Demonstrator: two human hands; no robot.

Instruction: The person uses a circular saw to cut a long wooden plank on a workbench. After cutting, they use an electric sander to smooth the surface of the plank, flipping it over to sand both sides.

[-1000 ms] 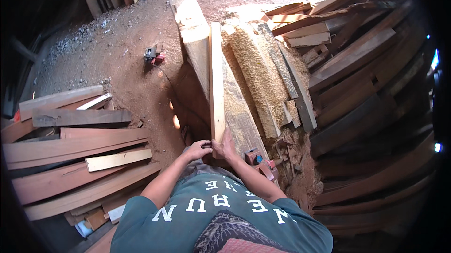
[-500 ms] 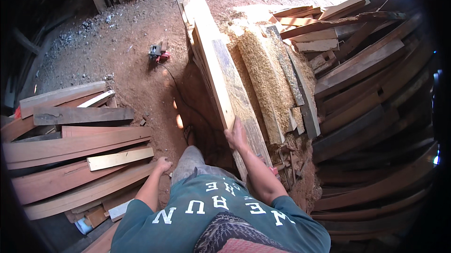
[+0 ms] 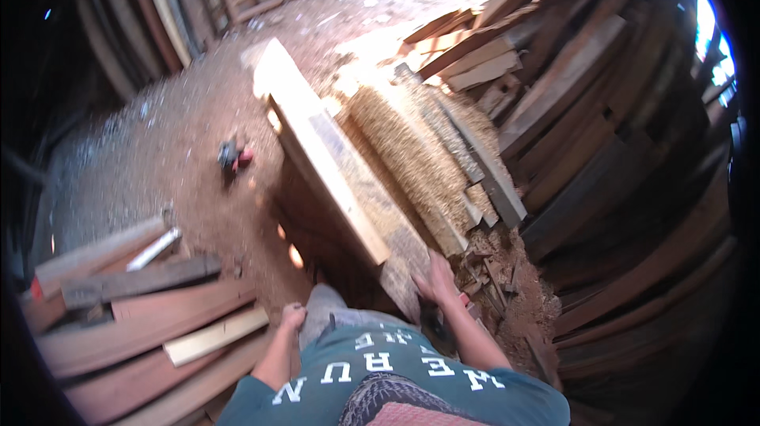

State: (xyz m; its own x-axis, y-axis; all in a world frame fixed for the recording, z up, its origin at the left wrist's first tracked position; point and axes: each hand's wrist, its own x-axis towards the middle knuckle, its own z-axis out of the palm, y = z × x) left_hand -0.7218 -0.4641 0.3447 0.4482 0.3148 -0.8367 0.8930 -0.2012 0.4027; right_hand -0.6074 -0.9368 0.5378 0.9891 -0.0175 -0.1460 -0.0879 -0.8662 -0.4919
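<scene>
A long pale wooden plank (image 3: pixel 336 192) lies along the left side of a weathered bench board (image 3: pixel 404 264), running away from me. My right hand (image 3: pixel 437 279) rests on the near right edge of the bench board, apart from the plank's end, its fingers spread and slightly blurred. My left hand (image 3: pixel 293 317) hangs by my left thigh with its fingers curled, and nothing shows in it. A corded power tool (image 3: pixel 234 157), dark with a red part, sits on the ground left of the bench; blur hides its exact kind.
Stacked boards (image 3: pixel 150 307) lie at my left. Right of the bench, wood shavings (image 3: pixel 408 161) cover several timbers, and a large lumber pile (image 3: pixel 586 180) rises beyond. Upright planks (image 3: pixel 182 6) lean at the far left. Scraps (image 3: pixel 495 275) litter the near right.
My right hand has left the plank's near end and moved to the bench board's right edge. My left hand stays low by my thigh. The view has turned and shifted.
</scene>
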